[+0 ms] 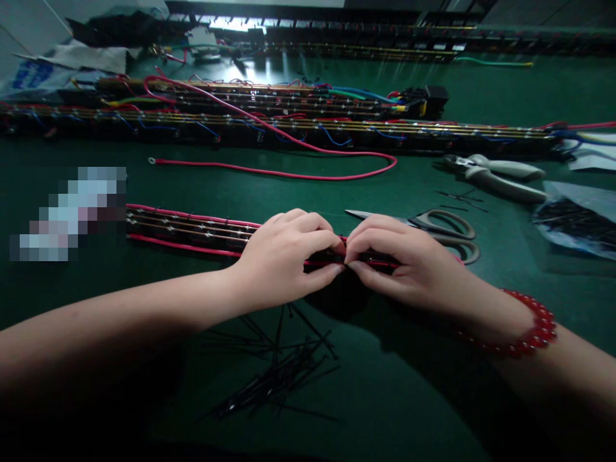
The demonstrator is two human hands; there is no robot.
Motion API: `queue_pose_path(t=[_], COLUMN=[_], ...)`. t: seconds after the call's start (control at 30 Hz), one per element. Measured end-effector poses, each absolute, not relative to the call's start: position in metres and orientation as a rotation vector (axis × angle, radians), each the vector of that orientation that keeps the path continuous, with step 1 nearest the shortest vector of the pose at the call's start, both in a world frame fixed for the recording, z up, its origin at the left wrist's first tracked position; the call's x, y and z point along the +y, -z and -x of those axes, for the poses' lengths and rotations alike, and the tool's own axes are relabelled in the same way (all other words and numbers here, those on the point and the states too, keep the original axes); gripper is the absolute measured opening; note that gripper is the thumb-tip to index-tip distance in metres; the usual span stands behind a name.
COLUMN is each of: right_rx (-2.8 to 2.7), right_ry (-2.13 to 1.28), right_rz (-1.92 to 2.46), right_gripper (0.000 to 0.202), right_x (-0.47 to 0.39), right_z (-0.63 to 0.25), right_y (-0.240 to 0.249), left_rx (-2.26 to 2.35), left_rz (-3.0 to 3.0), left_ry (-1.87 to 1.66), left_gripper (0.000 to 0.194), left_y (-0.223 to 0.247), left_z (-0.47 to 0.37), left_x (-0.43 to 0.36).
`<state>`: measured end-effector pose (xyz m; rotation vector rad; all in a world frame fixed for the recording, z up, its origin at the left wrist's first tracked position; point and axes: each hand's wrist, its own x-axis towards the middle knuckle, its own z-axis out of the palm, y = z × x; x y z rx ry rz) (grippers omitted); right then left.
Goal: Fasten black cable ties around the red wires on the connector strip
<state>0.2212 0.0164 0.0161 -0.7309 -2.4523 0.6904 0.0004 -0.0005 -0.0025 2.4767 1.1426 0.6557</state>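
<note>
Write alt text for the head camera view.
Two bare hands, left hand and right hand, pinch a long strip edged with red wire on a green table. Black cable ties lie near, scissors behind the right hand.

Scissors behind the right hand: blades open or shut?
Shut. The scissors lie flat on the green mat, showing one single point at the tip and the two handle loops close together.

The scene is dim, with the green table (433, 398) darkest along the bottom edge and corners. Light enters from the far top centre, leaving white glare (240, 64) on the table there. Soft shadows pool beneath both forearms. Straight strips bow near the edges. A pixelated patch (70, 212) masks the left side.
</note>
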Motion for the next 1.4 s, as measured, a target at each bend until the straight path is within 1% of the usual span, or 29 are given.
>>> queue_pose_path(t=[0.5, 0.67, 0.8, 0.93, 1.07, 1.4], right_rx=[-2.413, -2.420, -2.423, -2.451, -2.469, -2.453], right_ry=[-0.762, -0.790, -0.788, -0.767, -0.754, -0.766], right_rz=[0.748, 0.785, 0.837, 0.768, 0.722, 0.734], right_gripper=[0.007, 0.003, 0.009, 0.003, 0.008, 0.007], right_x=[0.0180, 0.0169, 0.0170, 0.0188, 0.0195, 0.0190], right_z=[-0.2221, -0.2236, -0.2222, -0.2208, -0.2213, -0.2199], right_y=[-0.0159, -0.0176, -0.0170, -0.0150, -0.0146, -0.0148], left_rx=[1.147, 1.139, 1.145, 1.142, 1.143, 1.146], left_rz=[-2.505, -2.498, -2.510, -2.510, -2.500, -2.505], left_ry=[-0.636, -0.642, -0.655, -0.654, -0.666, -0.665], left_gripper=[0.016, 0.014, 0.015, 0.015, 0.015, 0.015], left_y=[0.0038, 0.0036, 0.0044, 0.0049, 0.0050, 0.0052], left_z=[0.0001, 0.0000, -0.0001, -0.0003, -0.0003, -0.0005], left_x=[0.0000, -0.0003, -0.0001, -0.0003, -0.0008, -0.0001])
